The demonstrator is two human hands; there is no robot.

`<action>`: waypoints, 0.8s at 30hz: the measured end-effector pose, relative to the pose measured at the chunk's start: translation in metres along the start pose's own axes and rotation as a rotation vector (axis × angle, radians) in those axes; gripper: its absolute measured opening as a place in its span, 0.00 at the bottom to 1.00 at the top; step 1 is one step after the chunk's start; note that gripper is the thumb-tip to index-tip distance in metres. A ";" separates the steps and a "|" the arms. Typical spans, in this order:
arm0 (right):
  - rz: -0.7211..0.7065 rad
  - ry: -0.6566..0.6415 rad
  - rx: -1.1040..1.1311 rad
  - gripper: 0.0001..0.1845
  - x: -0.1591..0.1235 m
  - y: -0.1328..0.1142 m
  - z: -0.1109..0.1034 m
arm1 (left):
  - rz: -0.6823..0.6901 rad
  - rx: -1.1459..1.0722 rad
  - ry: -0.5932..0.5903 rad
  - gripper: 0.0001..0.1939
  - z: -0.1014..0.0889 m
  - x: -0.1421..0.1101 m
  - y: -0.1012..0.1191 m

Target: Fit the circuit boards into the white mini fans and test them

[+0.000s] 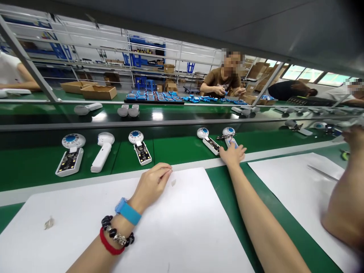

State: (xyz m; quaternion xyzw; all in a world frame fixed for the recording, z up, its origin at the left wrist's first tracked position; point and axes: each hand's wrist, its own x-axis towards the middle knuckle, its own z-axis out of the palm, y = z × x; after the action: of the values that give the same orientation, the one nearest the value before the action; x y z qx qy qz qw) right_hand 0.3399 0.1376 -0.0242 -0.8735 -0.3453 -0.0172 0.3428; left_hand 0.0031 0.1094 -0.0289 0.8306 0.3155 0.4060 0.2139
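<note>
My left hand (152,184) rests on a white mat (85,223) with its fingers curled shut and nothing in them; a small clear scrap (173,182) lies just beside the fingertips. My right hand (232,154) reaches out to the green conveyor belt (176,146) and lies on the handle of a white fan unit with a blue hub (229,133). A second open fan unit (209,140) lies just left of it.
More fan units (70,153) (102,151) (139,147) lie along the belt to the left. A co-worker's arm (345,201) leans over a second white mat (298,178) at right. Other people work across the line, behind trays of blue parts (155,96) and cardboard boxes (98,92).
</note>
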 end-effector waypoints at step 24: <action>0.135 -0.427 0.962 0.14 -0.031 -0.072 -0.005 | -0.081 -0.257 -0.063 0.12 0.001 0.001 0.014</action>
State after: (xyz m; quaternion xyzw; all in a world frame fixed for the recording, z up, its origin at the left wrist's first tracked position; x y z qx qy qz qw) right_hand 0.2732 0.1541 0.0131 -0.6218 -0.3192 0.3434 0.6273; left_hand 0.0091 0.0997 -0.0199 0.7952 0.2872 0.4079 0.3446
